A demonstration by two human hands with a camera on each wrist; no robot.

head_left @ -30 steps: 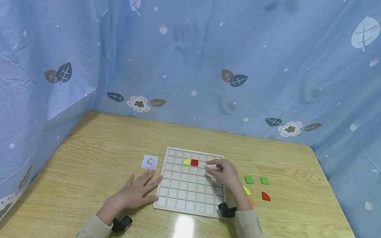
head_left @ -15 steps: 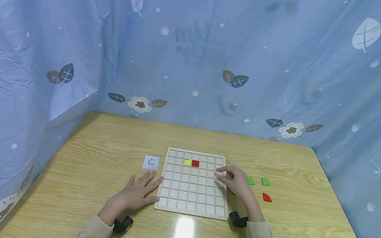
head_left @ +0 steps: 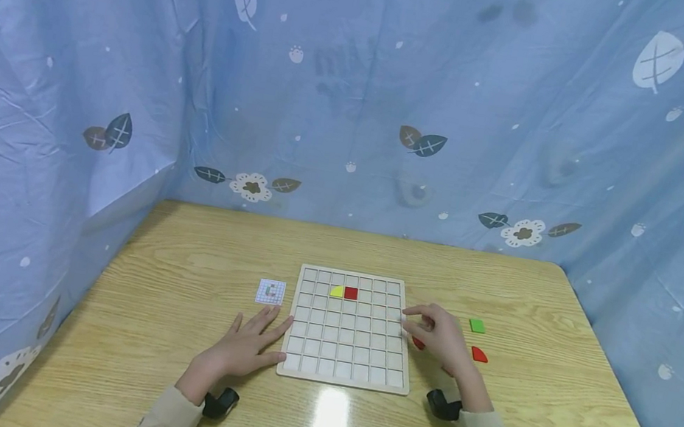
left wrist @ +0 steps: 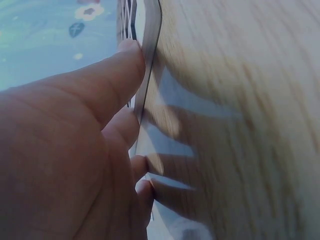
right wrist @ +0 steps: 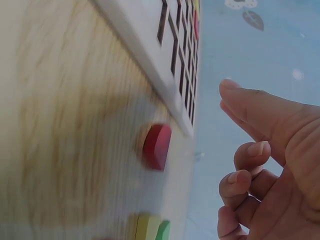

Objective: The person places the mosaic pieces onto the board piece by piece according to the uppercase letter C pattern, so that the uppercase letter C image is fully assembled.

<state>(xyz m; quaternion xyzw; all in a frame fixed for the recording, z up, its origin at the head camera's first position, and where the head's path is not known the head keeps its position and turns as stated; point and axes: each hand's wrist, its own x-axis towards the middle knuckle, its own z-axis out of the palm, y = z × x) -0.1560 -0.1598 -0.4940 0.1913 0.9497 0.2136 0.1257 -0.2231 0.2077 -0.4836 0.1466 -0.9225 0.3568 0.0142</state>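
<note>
A pale wooden grid board (head_left: 352,379) lies in the middle of the table. In one of its upper rows a yellow quarter-round piece (head_left: 338,292) sits beside a red square tile (head_left: 351,293). My left hand (head_left: 243,347) lies spread on the table, with thumb and finger right at the board's left edge. Just off the right edge is my right hand (head_left: 440,334), thumb and forefinger extended, the other fingers curled in and nothing held. Below that hand in the right wrist view, a red piece (right wrist: 157,146) rests on the wood beside the board.
Right of the right hand lie a green square tile (head_left: 476,326) and a red quarter-round piece (head_left: 479,355). A yellow piece (right wrist: 146,227) shows low in the right wrist view. A small printed grid card (head_left: 271,292) lies left of the board. Blue curtain (head_left: 360,97) surrounds the table.
My right hand has drawn back rightward from over the board to beside it, uncovering the board's right columns and a red piece. The left hand stays put.
</note>
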